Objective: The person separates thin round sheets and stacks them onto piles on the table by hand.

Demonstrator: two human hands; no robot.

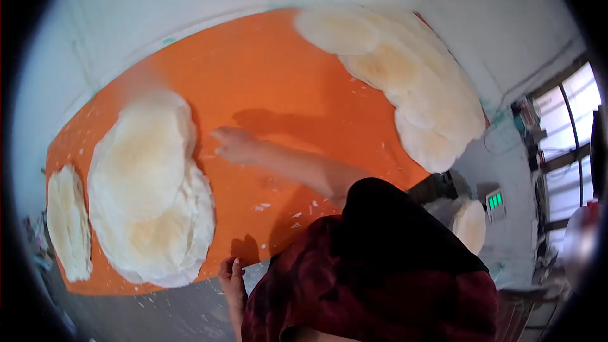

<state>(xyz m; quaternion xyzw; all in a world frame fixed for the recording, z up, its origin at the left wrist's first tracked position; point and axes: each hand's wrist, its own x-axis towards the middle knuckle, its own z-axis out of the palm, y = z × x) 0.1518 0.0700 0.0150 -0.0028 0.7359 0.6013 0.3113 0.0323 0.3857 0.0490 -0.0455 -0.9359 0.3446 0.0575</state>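
My right hand point(235, 145) reaches out over the orange tabletop point(253, 57), slightly blurred, with its fingers loosely bent and apart and nothing visible in them. Nearest to it is a tall pile of large, thin, pale flatbreads point(145, 177) with light brown patches, just left of the fingertips and apart from them. Low beside the table's near edge hangs my left hand point(233, 277), its fingers apart and holding nothing that I can see. A narrow folded stack of flatbread point(69, 223) lies at the far left end.
Overlapping flatbreads point(405, 82) cover the table's right end along the wall. Small white crumbs point(261, 206) are scattered on the orange surface. Beyond my sleeve, another pale stack point(469, 227) stands near a device with a green display point(495, 201). A barred window point(573, 120) is at the right.
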